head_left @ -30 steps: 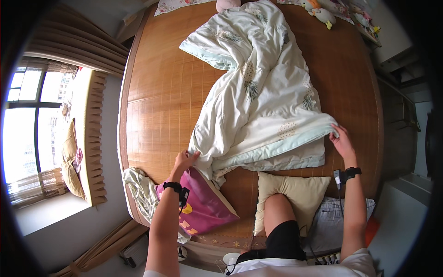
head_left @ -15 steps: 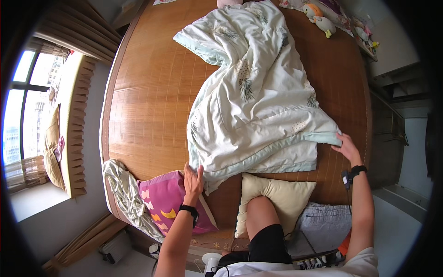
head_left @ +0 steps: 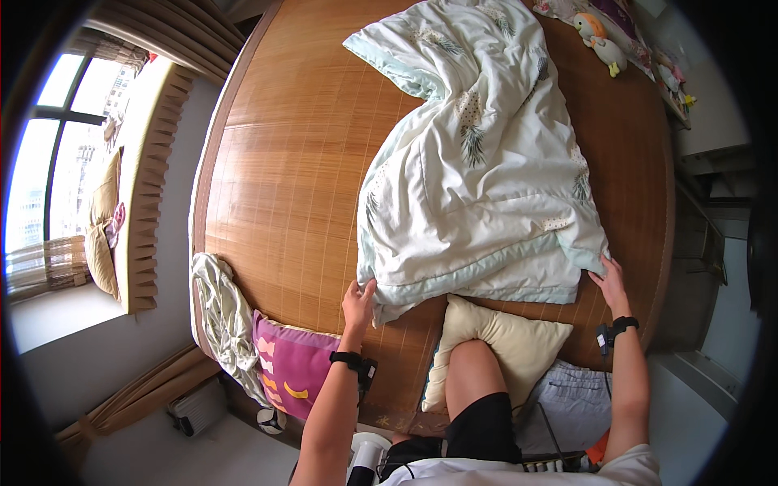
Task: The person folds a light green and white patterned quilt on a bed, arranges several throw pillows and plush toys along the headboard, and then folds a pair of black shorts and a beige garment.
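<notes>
A white quilt with pale green edging and a pineapple print lies rumpled, its far left part folded back. My left hand is closed on its near left corner, the fingertips partly hidden by the cloth. At the near right corner my right hand pinches the green edge between thumb and fingers. A cream pillow lies just below the quilt's near edge, with my bent knee resting on it. Beside my left forearm is a purple cushion with coloured shapes.
The quilt lies on a bed with a brown bamboo mat. Crumpled pale cloth sits at the near left edge, and folded grey cloth at the near right. A plush duck toy lies far right. A window is at the left.
Both hands hold the quilt's near edge; its right corner has shifted slightly toward me and inward. My left hand has moved off the purple cushion's edge to the quilt corner. The view has shifted.
</notes>
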`<state>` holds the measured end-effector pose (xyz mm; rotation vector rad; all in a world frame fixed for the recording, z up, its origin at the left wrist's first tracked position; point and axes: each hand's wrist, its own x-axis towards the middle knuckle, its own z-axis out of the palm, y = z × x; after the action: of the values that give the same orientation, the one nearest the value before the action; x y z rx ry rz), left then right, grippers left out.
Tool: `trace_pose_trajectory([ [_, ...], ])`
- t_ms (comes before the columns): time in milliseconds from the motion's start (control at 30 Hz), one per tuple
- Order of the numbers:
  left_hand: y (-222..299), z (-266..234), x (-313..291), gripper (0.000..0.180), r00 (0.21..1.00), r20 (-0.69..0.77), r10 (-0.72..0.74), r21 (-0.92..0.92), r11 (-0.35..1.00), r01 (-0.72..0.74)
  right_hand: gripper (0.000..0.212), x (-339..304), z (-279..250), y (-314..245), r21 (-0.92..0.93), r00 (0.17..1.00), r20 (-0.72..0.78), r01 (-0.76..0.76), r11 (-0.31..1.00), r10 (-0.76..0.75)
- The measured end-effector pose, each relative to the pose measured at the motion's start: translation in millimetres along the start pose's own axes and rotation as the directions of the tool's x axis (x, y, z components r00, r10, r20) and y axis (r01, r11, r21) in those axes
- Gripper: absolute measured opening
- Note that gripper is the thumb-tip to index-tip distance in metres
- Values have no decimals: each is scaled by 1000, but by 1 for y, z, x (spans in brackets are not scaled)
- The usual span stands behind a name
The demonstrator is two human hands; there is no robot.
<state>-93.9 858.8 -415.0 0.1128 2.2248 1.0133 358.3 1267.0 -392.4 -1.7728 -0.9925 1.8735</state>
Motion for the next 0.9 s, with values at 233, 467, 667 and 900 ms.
trace_pose_trajectory([
  [233,50,-15,-20,38,990,-140,-33,-102,995,18,30,-36,2,-48,-119,998,27,65,991,-63],
  [467,133,-96,-5,34,921,390,3,-523,824,219,20,-84,33,-118,-208,984,36,180,961,-176],
  [667,77,-99,-17,36,891,451,-49,-213,964,161,20,-74,9,-89,-186,1000,-10,9,982,-11],
  [900,-37,-27,-28,48,972,181,-152,300,950,92,21,-27,-12,39,-276,963,-172,-249,928,207],
])
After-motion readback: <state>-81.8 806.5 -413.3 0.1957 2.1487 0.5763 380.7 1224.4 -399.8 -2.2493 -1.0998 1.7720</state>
